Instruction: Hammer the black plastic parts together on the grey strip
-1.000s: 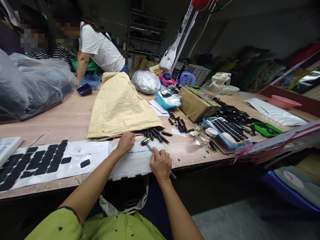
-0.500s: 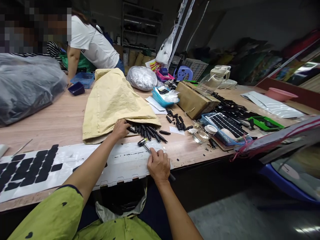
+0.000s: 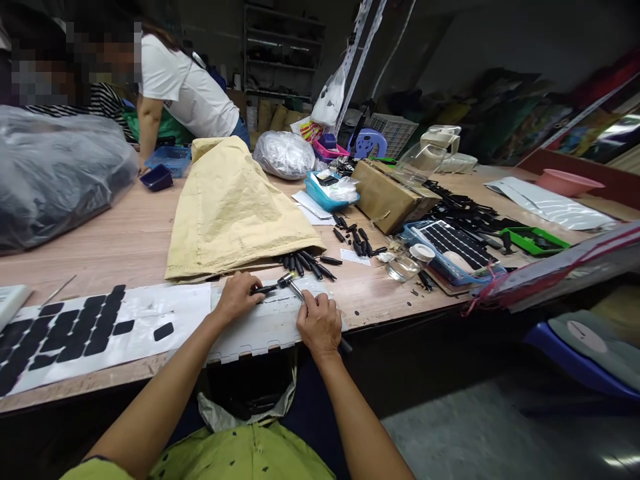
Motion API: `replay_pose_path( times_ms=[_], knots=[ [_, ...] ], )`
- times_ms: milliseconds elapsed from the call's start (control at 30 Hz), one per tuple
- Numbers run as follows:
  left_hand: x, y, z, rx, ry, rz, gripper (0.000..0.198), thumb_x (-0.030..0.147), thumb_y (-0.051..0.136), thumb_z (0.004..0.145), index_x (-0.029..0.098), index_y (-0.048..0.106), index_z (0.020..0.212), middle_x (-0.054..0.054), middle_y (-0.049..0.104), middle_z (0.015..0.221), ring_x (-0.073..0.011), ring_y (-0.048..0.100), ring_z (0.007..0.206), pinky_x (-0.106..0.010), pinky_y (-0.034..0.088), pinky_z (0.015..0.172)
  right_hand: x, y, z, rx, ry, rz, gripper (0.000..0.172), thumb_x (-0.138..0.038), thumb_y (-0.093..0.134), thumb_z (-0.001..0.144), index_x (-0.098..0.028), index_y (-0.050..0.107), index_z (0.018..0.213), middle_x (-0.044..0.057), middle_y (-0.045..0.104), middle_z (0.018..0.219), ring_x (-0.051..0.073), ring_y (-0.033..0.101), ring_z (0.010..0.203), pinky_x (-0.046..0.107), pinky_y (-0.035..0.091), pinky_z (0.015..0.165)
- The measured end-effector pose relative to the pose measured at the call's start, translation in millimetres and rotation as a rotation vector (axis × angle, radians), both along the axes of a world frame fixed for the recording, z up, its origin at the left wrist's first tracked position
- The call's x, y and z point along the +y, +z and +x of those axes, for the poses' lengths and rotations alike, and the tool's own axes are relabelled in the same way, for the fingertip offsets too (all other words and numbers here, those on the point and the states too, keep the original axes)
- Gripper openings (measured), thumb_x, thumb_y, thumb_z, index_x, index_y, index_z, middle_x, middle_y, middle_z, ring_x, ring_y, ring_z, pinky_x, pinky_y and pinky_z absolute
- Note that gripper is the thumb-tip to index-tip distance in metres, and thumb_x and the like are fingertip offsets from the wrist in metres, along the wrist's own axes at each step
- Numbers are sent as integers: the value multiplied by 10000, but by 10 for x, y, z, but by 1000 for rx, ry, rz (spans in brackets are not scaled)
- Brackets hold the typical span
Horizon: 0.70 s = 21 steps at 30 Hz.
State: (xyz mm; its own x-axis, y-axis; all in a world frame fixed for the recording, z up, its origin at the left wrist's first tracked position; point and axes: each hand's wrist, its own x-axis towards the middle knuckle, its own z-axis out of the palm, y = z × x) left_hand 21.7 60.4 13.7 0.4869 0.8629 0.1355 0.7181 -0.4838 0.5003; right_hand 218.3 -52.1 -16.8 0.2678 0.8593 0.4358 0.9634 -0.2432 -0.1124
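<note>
My left hand [image 3: 239, 295] is closed on a slim black tapered piece [image 3: 264, 289], held low over a white board [image 3: 260, 323] at the table's front edge. My right hand [image 3: 320, 323] grips a small hammer [image 3: 293, 285] by its handle; the metal head points toward the black piece, just to its right. Beyond both hands, several like black pieces [image 3: 305, 262] spill from the mouth of a cream cloth sack [image 3: 237, 210]. My left fingers partly hide the piece they hold.
Left of the board lies a white sheet [image 3: 187, 307] with black rounded patches. More black pieces [image 3: 357, 240], a glass jar [image 3: 403, 269], a cardboard box [image 3: 393, 197] and a blue tray [image 3: 453, 257] stand to the right. A co-worker in a white shirt [image 3: 193, 83] leans over the far side.
My left hand has drawn back from the sack's mouth toward me and now has a black piece over the board. My right hand keeps the hammer almost in place.
</note>
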Motion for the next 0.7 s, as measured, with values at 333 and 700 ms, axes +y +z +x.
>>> replay_pose_path(
  times_ms=[333, 700],
  knots=[
    [-120, -120, -42, -143, 46, -49, 176, 278, 697, 777, 200, 724, 932, -41, 663, 865, -226, 538, 887, -359, 406, 824, -43, 33, 24, 65, 37, 3, 317, -196, 515, 935, -239, 677, 1205, 63, 585, 892, 213, 478, 831, 321, 339, 714],
    [-115, -186, -13, -118, 71, -5, 171, 305, 694, 800, 225, 765, 933, -41, 633, 829, -214, 523, 867, -355, 387, 817, -265, 153, -322, 600, 284, 36, 390, -270, 412, 984, -236, 610, 1318, 66, 649, 1059, 176, 619, 896, 282, 487, 795]
  ],
)
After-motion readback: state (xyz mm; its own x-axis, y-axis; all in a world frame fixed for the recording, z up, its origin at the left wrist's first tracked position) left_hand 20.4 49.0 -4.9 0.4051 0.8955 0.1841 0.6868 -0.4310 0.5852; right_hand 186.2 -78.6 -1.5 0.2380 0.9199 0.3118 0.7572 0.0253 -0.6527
